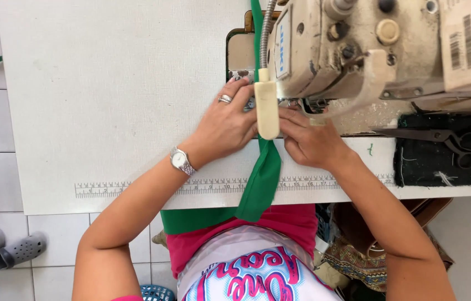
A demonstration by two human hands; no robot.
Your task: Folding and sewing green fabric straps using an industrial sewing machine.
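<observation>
Cloth: a long green strip of fabric ran from the top middle of the frame, under the sewing machine, down over the front edge of the table to the person's lap. It was plain and smooth, folded narrow near the hands and wider below.
Left hand: the left hand lay flat on the strip, fingers spread, just left of the needle spot. It wore 1 ring and 1 wristwatch.
Right hand: the right hand pressed the strip from the right side, fingers bent down on it.
Hands together: the 2 hands were close, with the strip between them.
Count: 1 green strip, 1 machine, 1 pair of scissors, 2 grey shoes.
In the way: the cream lamp head on its bendy metal neck hid the fingertips and the needle.
Around: the scissors lay on a dark cloth pad at the right. A ruler strip ran along the table edge.
</observation>
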